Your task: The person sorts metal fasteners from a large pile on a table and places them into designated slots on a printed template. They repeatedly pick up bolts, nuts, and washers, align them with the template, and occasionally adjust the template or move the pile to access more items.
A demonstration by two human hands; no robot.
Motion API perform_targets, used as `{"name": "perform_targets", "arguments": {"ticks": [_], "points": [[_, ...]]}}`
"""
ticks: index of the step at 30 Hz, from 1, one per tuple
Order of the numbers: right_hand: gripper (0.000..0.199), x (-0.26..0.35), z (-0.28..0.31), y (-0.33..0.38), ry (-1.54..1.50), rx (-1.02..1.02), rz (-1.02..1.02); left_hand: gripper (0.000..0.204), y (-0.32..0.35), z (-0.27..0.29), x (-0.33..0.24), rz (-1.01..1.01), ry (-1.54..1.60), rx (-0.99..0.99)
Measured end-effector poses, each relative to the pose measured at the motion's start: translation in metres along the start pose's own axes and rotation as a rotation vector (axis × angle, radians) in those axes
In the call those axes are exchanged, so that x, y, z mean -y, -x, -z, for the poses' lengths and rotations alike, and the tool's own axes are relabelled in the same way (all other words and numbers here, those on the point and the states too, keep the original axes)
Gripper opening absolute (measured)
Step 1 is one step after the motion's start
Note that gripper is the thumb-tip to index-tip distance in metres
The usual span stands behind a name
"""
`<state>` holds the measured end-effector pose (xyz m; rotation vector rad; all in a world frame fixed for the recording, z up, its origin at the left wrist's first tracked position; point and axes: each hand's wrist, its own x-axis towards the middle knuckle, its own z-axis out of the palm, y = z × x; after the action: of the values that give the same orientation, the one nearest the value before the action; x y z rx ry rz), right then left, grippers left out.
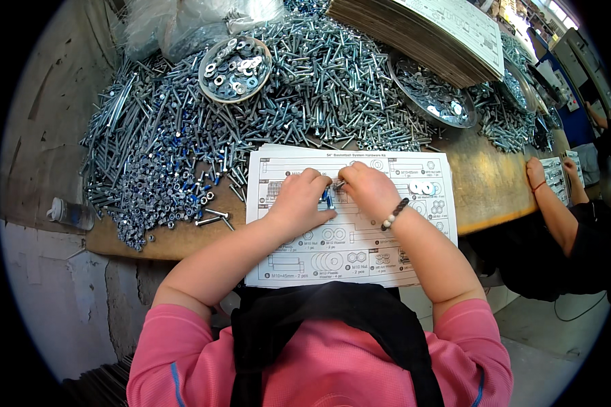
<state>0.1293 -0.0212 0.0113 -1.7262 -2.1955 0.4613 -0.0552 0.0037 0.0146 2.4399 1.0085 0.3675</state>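
My left hand is over the printed sheet, its fingers curled round a few small bolts with blue on them. Close beside it, my right hand has its fingertips pinched on a short bolt. The fingers hide most of both, so their full length does not show. White washers lie on the sheet to the right of my right hand. The sheet tops a stack of paper and carries outline drawings of hardware.
Heaped bolts cover the far table, with nuts piled at left. A tub of washers and a metal bowl sit among them. Stacked cardboard sheets stand behind. At right, a co-worker's hand holds another printed sheet.
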Motion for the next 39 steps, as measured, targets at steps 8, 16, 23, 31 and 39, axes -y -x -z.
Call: {"name": "perform_targets", "arguments": {"ticks": [8, 16, 23, 31, 39], "points": [[0.014, 0.003, 0.012, -0.010, -0.114, -0.114, 0.134, 0.062, -0.010, -0.001, 0.004, 0.067, 0.110, -0.070], [0.010, 0.020, -0.001, -0.016, -0.086, -0.166, 0.200, 0.070, 0.002, 0.016, 0.014, 0.071, 0.278, -0.022], [0.013, 0.013, 0.003, 0.020, 0.050, 0.025, -0.028, 0.053, -0.010, -0.002, 0.008, -0.040, 0.136, -0.077], [0.017, 0.013, 0.001, 0.027, 0.040, 0.008, -0.064, 0.046, -0.014, -0.007, 0.004, -0.028, 0.098, -0.106], [0.021, -0.013, 0.042, 0.057, -0.036, -0.173, -0.058, 0.045, -0.014, -0.006, -0.010, 0.063, 0.047, -0.114]]}}
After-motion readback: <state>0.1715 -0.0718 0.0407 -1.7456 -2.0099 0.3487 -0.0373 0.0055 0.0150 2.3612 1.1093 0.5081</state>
